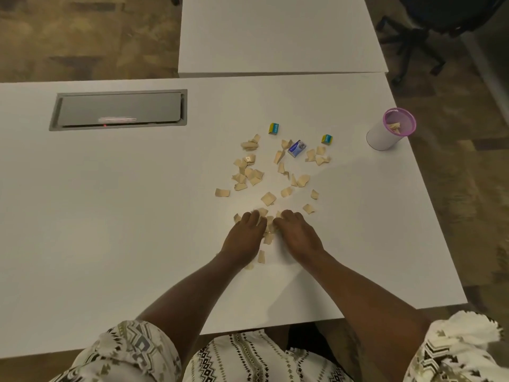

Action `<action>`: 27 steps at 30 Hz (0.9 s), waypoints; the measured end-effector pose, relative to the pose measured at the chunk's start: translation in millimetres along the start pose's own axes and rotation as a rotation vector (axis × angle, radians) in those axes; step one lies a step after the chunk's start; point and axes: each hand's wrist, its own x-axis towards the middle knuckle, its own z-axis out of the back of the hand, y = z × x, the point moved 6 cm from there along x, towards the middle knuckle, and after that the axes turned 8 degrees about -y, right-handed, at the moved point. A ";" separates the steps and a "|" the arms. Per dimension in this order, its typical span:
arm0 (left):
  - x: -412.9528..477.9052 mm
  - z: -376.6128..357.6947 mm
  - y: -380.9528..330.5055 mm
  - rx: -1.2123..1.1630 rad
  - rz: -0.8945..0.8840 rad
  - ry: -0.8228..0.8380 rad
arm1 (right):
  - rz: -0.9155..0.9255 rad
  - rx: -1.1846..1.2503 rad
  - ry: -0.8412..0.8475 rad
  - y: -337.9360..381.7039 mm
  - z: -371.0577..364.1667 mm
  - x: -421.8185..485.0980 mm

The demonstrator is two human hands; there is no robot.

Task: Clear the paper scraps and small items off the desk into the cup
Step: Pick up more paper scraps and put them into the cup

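Head view, largest first: broad white tabletop (110, 216) across most of frame, second white tabletop (275, 31) butted against it at upper centre. Grey rectangular cable hatch (121, 109) set into upper left. White cylindrical cup with pink rim (385, 133) upright at right edge, a few scraps inside. Left hand (243, 235) and right hand (298, 234) side by side at centre, palms down, fingers curled over a small heap of tan paper scraps (268, 231); whether gripping, cannot tell. More tan scraps (249, 175) strewn above hands. Small blue-and-white box (297, 148) among them; two little yellow-and-blue blocks (274, 128) (327, 139) near it.
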 end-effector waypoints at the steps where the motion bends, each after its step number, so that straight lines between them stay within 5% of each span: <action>1: 1.0 0.7 -0.9 0.002 0.005 0.002 | -0.008 0.006 0.003 -2.1 0.9 1.4; 8: 11.9 6.0 -2.3 -0.002 0.051 0.030 | -0.039 0.084 -0.101 -11.7 15.4 6.7; 13: 24.8 9.1 -1.0 0.010 0.125 0.028 | -0.256 0.377 -0.167 -30.2 27.7 13.2; 27: 75.6 30.7 -9.0 -0.319 0.627 -0.202 | -0.671 0.835 -0.167 -98.7 57.4 30.6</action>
